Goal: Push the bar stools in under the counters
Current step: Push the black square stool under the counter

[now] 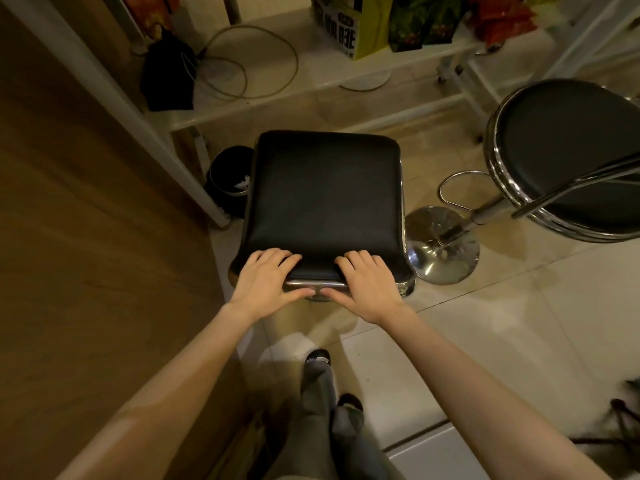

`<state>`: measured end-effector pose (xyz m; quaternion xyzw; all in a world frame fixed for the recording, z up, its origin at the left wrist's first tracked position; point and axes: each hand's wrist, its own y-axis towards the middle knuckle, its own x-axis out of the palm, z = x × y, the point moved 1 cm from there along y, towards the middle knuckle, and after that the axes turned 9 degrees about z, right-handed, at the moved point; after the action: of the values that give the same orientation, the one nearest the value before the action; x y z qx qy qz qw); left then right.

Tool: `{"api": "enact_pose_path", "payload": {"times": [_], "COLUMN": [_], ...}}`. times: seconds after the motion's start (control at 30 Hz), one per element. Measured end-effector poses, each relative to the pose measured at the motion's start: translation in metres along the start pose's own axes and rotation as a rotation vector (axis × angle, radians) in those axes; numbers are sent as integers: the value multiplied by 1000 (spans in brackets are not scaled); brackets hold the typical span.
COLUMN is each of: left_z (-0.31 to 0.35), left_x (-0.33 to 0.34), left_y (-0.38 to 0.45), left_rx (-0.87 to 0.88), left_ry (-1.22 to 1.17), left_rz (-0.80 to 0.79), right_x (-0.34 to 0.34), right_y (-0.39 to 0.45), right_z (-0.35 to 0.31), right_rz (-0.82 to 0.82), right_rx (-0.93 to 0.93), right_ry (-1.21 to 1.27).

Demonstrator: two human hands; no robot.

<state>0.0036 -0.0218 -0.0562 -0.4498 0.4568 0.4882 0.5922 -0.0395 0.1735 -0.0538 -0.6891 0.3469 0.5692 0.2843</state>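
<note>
Two bar stools are showing. Both hands, left hand (268, 284) and right hand (367, 285), are gripping the square stool (325, 199) at its near edge, fingers spread on top, thumbs curling under. Left of it are standing a wooden counter (86, 220) and one black bin (227, 178); right, one round stool (571, 157).

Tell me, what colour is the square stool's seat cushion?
Black, with a chrome rim. The square stool shows best in the head view, both hands at its near edge.

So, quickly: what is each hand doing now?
Left hand: grips the near edge of the square stool.
Right hand: grips the same edge, beside the left.
</note>
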Motion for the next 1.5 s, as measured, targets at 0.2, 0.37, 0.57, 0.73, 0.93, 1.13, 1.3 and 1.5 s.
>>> {"api": "enact_pose_path", "payload": {"times": [0.2,0.37,0.57,0.73,0.93,1.13,1.3,1.5], "left_z": [-4,4,6,1,-6,-3,-2,-6], "left_x": [3,7,8,8,6,-1,-6,-6], "left_y": [8,12,17,22,43,71,95,127], "left_rx": [-18,-66,-55,-51,-57,-89,-98,-102], "left_ry": [26,43,60,69,52,28,29,38], "left_rz": [-66,-34,-21,-20,-27,-37,-40,-18], "right_x": [6,10,14,16,15,13,10,7], "right_y": [-1,0,3,8,29,51,71,97], "right_z": [4,9,19,20,27,46,66,85], "right_rz": [42,66,106,146,188,202,221,242], "right_rx": [47,33,-23,-41,-23,-29,-25,-42], "right_ry": [30,10,-36,-47,-55,-66,-58,-85]}}
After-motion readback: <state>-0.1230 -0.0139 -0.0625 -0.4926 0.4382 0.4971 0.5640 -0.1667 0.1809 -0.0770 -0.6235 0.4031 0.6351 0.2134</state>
